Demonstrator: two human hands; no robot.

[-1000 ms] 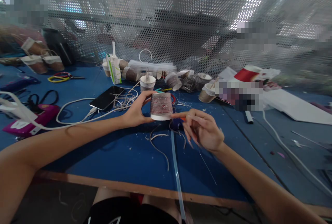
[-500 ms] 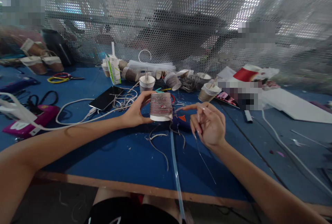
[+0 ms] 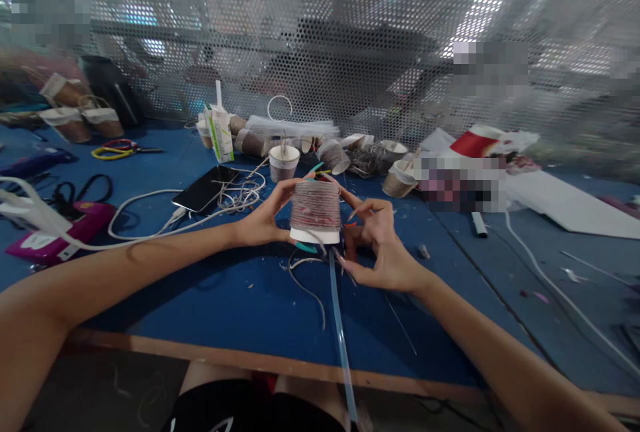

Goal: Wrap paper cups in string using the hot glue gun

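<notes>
Wrapped cup (image 3: 315, 207): right hand (image 3: 389, 252) has moved closer.

No lettering, label or number is legible.

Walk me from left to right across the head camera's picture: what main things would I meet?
Magenta object, black phone, the person's left hand, cord-wrapped cup, the person's right hand, white sheet.
</notes>
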